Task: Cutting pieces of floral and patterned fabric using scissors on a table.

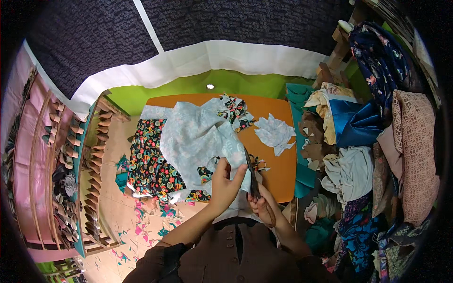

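My right hand (265,206) is closed round the handles of a pair of dark scissors (252,173), whose blades point away from me along the right edge of a pale blue printed cloth (200,132). Close to that edge, my left hand (226,181) pinches the cloth between thumb and fingers. The cloth lies rumpled over an orange table (276,177). Under its left side spreads a black fabric with a colourful print (153,162), hanging past the table's near edge. Where exactly the blades meet the cloth is hard to make out.
Pale blue scraps (274,133) and black printed scraps (236,111) lie on the table. Piled fabrics (351,172) crowd the right side. Shoe-shaped forms line a rack (96,160) at the left. Coloured offcuts (141,217) litter the floor. A green wall (165,85) stands behind.
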Available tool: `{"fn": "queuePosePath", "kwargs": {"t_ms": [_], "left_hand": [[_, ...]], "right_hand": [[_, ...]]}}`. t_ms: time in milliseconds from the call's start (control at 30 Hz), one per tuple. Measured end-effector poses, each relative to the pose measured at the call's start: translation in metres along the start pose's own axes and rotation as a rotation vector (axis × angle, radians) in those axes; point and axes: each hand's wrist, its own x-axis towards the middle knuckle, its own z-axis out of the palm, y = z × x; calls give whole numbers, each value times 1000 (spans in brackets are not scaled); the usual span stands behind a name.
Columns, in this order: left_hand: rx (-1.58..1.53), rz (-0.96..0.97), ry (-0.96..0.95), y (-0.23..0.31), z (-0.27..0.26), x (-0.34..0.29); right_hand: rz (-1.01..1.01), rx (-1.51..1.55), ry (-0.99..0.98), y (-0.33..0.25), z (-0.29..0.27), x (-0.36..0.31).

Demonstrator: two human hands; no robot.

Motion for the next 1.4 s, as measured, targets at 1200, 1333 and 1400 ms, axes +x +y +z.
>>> {"fn": "queuePosePath", "kwargs": {"t_ms": [1200,1333,1400], "left_hand": [[-123,-310,-251,7,-74,13],[-233,-387,-263,10,-77,18],[-209,-383,-268,7,-79,21]], "right_hand": [[-44,-57,154,21,81,24],[66,65,113,11,85,29],[35,53,100,12,85,31]]}}
